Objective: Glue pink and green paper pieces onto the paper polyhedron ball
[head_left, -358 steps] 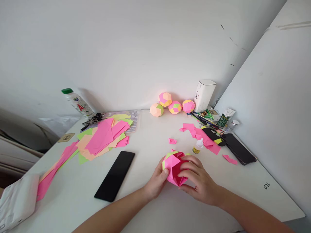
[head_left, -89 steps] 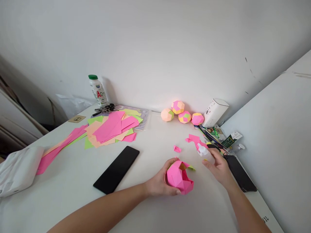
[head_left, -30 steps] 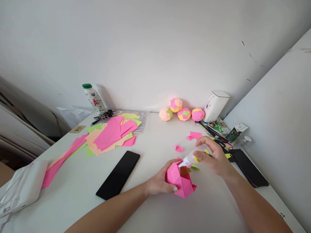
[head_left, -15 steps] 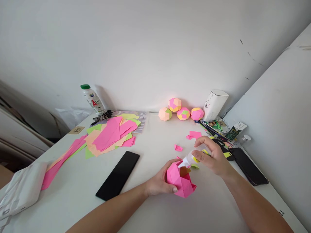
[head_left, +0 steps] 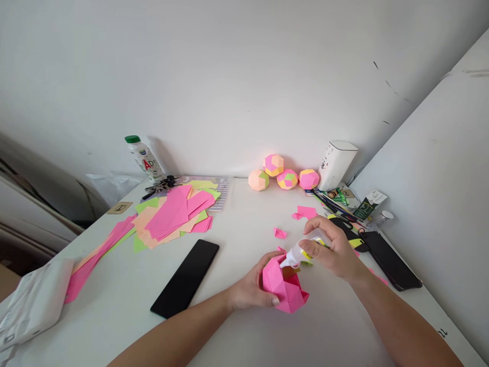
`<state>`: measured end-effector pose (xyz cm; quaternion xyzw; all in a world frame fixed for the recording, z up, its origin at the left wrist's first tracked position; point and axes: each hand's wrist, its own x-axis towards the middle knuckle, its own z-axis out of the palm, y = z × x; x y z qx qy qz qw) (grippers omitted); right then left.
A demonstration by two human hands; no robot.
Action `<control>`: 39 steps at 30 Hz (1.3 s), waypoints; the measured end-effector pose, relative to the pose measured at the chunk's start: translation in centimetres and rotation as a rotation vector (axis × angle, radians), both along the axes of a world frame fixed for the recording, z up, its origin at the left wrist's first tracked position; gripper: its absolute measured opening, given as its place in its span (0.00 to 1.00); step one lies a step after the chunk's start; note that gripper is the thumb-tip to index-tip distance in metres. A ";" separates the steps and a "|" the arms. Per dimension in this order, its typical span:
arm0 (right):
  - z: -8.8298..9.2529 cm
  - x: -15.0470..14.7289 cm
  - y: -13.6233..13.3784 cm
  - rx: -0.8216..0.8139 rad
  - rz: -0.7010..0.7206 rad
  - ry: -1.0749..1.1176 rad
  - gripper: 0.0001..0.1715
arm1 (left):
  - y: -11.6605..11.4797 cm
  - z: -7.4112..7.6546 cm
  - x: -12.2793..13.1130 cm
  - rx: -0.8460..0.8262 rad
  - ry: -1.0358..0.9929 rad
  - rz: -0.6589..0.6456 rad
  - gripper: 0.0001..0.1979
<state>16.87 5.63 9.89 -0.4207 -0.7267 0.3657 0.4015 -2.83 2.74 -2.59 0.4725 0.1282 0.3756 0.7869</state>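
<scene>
A pink folded-paper ball, open at its upper side, is gripped by my left hand with the thumb across its front. My right hand is closed around a clear glue bottle with a white nozzle and a yellow label. The bottle tilts down to the left, its tip at the open rim of the paper ball. Just beyond lies a small pink folded piece. A bit of green paper shows partly behind the bottle.
Left of my hands is a black phone, with a pile of coloured paper behind it. Several finished paper balls sit by the wall. A white container, pens and a black case line the right side.
Both hands keep nearly the same pose, with the bottle tip still at the ball's rim. The view has shifted very slightly.
</scene>
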 end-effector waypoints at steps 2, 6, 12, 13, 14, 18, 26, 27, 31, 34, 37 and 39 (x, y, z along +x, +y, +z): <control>0.0 0.0 -0.1 0.002 0.004 0.001 0.15 | 0.0 -0.1 0.0 0.000 0.001 -0.002 0.43; 0.0 0.1 -0.1 -0.005 0.009 -0.002 0.14 | -0.1 0.1 0.0 0.003 0.002 -0.003 0.42; 0.1 0.1 -0.1 -0.026 0.018 -0.005 0.15 | 0.0 0.1 0.1 0.003 -0.015 -0.006 0.42; 0.1 0.1 -0.2 -0.028 0.022 -0.006 0.14 | 0.0 0.1 0.1 0.003 -0.019 -0.008 0.41; 0.1 0.1 -0.2 -0.028 0.025 -0.006 0.14 | 0.0 0.0 0.1 0.003 -0.022 -0.010 0.41; 0.3 0.0 -0.2 -0.018 0.025 -0.010 0.14 | 0.0 -0.1 0.0 0.000 -0.022 -0.016 0.42; 0.2 0.1 -0.2 -0.029 0.025 -0.005 0.14 | 0.1 -0.1 0.0 0.004 -0.005 -0.010 0.42; 0.1 0.1 -0.2 -0.035 0.020 -0.001 0.14 | 0.1 -0.1 0.0 0.008 -0.007 -0.014 0.42; -0.1 0.0 0.0 -0.047 0.001 0.013 0.15 | 0.1 0.1 0.1 0.019 -0.012 -0.023 0.42; -0.2 0.0 0.1 -0.059 -0.003 0.020 0.16 | 0.1 0.2 0.1 0.021 -0.016 -0.016 0.43; -0.1 0.0 0.1 -0.071 0.001 0.026 0.17 | 0.2 0.2 0.1 0.023 -0.015 -0.013 0.42; 0.0 -0.1 0.1 -0.074 0.004 0.031 0.17 | 0.2 0.2 0.1 0.024 -0.013 -0.018 0.42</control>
